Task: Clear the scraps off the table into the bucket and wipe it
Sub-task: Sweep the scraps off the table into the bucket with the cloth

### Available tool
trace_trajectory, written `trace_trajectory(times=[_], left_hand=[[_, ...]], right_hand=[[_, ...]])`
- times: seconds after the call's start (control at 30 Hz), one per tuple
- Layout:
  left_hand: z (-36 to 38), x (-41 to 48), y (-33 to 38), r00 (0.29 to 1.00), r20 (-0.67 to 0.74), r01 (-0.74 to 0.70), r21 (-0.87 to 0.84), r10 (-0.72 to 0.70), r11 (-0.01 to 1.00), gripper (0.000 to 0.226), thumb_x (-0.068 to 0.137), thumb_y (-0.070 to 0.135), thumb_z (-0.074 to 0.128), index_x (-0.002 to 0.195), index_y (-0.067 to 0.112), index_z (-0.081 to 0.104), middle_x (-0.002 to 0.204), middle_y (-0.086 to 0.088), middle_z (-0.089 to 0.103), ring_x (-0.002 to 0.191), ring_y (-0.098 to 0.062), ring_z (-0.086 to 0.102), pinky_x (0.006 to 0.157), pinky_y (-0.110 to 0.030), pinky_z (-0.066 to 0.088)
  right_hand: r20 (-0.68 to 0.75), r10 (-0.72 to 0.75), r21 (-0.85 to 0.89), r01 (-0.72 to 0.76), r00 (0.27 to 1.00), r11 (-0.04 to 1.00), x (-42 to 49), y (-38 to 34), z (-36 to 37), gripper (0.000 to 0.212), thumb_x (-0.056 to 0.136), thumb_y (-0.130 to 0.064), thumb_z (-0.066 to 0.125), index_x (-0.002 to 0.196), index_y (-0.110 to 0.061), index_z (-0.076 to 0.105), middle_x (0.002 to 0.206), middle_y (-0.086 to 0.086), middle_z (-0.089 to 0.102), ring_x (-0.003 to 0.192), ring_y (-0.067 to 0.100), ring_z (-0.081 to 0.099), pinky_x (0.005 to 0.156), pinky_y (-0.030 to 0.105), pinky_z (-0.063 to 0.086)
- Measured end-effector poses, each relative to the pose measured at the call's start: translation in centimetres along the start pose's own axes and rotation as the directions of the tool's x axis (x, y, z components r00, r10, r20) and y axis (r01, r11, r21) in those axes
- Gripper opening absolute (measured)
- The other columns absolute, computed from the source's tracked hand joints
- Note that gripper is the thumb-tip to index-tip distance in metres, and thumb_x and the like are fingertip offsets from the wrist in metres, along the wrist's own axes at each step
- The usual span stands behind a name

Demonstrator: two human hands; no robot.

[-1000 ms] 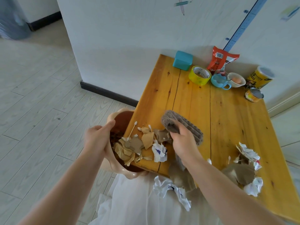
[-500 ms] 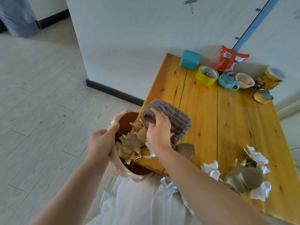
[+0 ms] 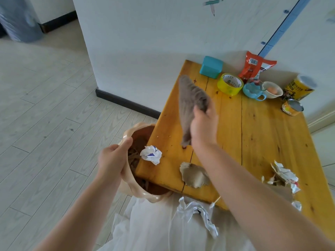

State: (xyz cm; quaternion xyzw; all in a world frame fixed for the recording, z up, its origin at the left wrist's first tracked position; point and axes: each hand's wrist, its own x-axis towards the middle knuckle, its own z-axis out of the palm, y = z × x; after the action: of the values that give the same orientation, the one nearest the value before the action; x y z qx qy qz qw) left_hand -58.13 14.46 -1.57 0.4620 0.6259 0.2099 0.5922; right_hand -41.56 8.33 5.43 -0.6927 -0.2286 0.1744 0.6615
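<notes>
The wooden table (image 3: 253,134) carries paper scraps (image 3: 194,175) along its near edge. Against its left edge the bucket (image 3: 130,183) sits tucked, rim pinched by the left hand (image 3: 113,160). Above the table, the right hand (image 3: 204,128) grips 1 grey cloth (image 3: 190,102).

There is a single view, from a wide-angle camera worn on the person's head. It looks forward and steeply down, from above the near left corner of the wooden table (image 3: 253,134), which fills the right half of the picture and runs away to a white wall (image 3: 154,42) at its far edge. The floor (image 3: 45,105) takes the left half. The camera sits close: both forearms enter from the bottom edge and reach into the middle. Straight lines bow towards the borders. No second view shares the scene.
</notes>
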Motion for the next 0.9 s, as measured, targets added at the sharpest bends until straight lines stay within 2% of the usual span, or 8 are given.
trace_trajectory(times=[0.1,0.2,0.3,0.4,0.5,0.6,0.77,0.9], left_hand=[[0.0,0.0,0.0,1.000,-0.001,-0.008,0.013,0.008,1.000,0.037,0.080,0.047,0.058,0.081,0.010,0.058,0.080,-0.014,0.058,0.073,-0.027,0.057,0.079,-0.046,0.052],[0.0,0.0,0.0,1.000,-0.007,-0.016,0.023,0.016,1.000,0.037,0.081,0.048,0.057,0.079,0.010,0.058,0.079,-0.014,0.058,0.072,-0.027,0.057,0.077,-0.044,0.052],[0.0,-0.1,-0.1,1.000,0.001,-0.031,0.015,0.031,0.999,0.037,0.081,0.047,0.057,0.074,0.011,0.057,0.077,-0.013,0.058,0.071,-0.026,0.057,0.073,-0.041,0.050],[0.0,-0.2,-0.2,0.999,0.000,-0.036,0.007,0.036,0.999,0.034,0.082,0.044,0.058,0.072,0.011,0.056,0.073,-0.011,0.055,0.068,-0.024,0.055,0.067,-0.037,0.047],[0.1,-0.3,-0.1,0.999,-0.021,-0.025,0.007,0.025,1.000,0.033,0.081,0.043,0.058,0.070,0.012,0.054,0.070,-0.008,0.053,0.067,-0.022,0.053,0.063,-0.034,0.045],[0.0,-0.2,-0.2,0.999,-0.015,-0.034,0.006,0.034,0.999,0.032,0.081,0.042,0.058,0.073,0.012,0.052,0.072,-0.009,0.050,0.070,-0.024,0.051,0.065,-0.037,0.043],[0.0,-0.2,-0.5,0.999,-0.004,-0.048,-0.029,0.048,0.998,0.033,0.082,0.042,0.059,0.071,0.011,0.057,0.074,-0.010,0.058,0.070,-0.025,0.058,0.067,-0.036,0.048],[0.0,-0.1,-0.5,0.999,-0.001,-0.038,-0.073,0.038,0.997,0.029,0.081,0.040,0.062,0.072,0.012,0.063,0.076,-0.011,0.066,0.072,-0.028,0.063,0.068,-0.039,0.053]], right_hand=[[-0.063,-0.040,-0.085,0.035,0.997,0.996,0.8,-1.2,-5.0,0.041,0.090,-0.009,0.041,0.088,-0.048,0.057,0.095,-0.022,0.062,0.103,0.011,0.059,0.093,0.042,0.047],[-0.004,-0.099,-0.306,0.093,0.995,0.948,-0.2,-0.8,-8.9,0.037,0.090,-0.011,0.043,0.090,-0.045,0.056,0.091,-0.018,0.063,0.093,0.008,0.060,0.081,0.034,0.050],[0.075,0.050,-0.447,-0.011,0.996,0.894,-2.8,1.7,-9.7,0.037,0.093,-0.011,0.042,0.100,-0.046,0.051,0.094,-0.023,0.060,0.079,-0.002,0.056,0.066,0.018,0.043],[0.072,0.162,-0.363,-0.126,0.984,0.923,-6.2,4.8,-8.4,0.045,0.092,-0.006,0.042,0.106,-0.047,0.052,0.117,-0.015,0.056,0.108,0.006,0.051,0.090,0.030,0.045],[0.049,0.121,-0.345,-0.097,0.991,0.934,-8.1,6.3,-6.0,0.051,0.092,-0.004,0.041,0.122,-0.045,0.047,0.137,-0.007,0.045,0.129,0.011,0.036,0.110,0.042,0.030],[0.039,0.073,-0.334,-0.056,0.997,0.941,-8.0,6.4,-3.5,0.049,0.092,-0.006,0.042,0.122,-0.046,0.043,0.142,-0.004,0.040,0.134,0.013,0.030,0.113,0.047,0.023],[0.150,0.081,-0.314,-0.030,0.985,0.949,-7.4,6.0,0.2,0.053,0.091,-0.005,0.043,0.111,-0.054,0.038,0.142,-0.004,0.039,0.137,0.014,0.025,0.114,0.052,0.010],[0.227,0.063,-0.242,-0.007,0.972,0.970,-7.7,5.9,2.4,0.053,0.090,-0.008,0.042,0.109,-0.058,0.040,0.133,-0.017,0.042,0.132,0.008,0.030,0.113,0.051,0.017]])
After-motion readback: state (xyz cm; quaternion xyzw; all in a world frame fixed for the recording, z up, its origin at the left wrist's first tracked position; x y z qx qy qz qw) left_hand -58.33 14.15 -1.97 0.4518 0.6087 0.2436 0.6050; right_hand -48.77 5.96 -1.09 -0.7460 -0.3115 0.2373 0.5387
